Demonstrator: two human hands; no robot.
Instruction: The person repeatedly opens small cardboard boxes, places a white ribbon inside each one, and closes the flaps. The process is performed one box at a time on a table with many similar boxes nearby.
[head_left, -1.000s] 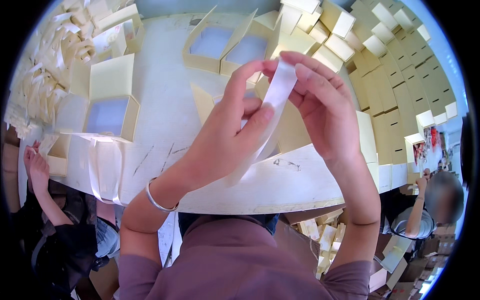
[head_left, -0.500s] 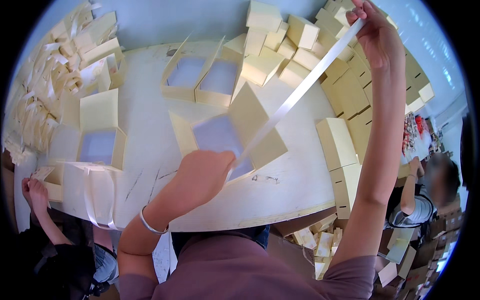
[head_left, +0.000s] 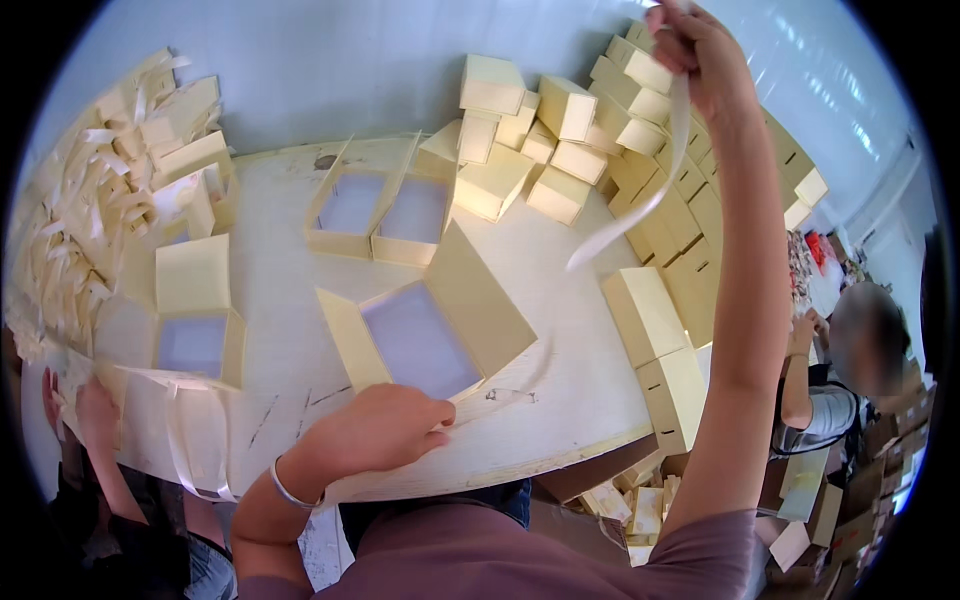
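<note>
A white ribbon (head_left: 648, 203) hangs slack from my raised right hand (head_left: 697, 55), whose fingers are pinched on its upper end. Low over the table's front, my left hand (head_left: 375, 428) has its fingers curled closed at the near corner of an opened cream box (head_left: 487, 300). From that hand a faint, motion-blurred strip curves up to the right, seemingly the ribbon's lower part. The box lies at an angle, its pale bluish inside facing up and a flap spread on either side.
Two more opened boxes (head_left: 345, 243) stand behind. Closed boxes (head_left: 492, 180) are piled at the back and right. Ribboned boxes (head_left: 110, 200) heap up at the left, near a co-worker's hands (head_left: 97, 412). Below the table's edge sits a carton of box pieces (head_left: 640, 505). Another person (head_left: 835, 400) works far right.
The ribbon was taut between my hands and now sags in a curve. My left hand has moved down and slightly left, off the box's inside to its near corner. The whole view has shifted.
</note>
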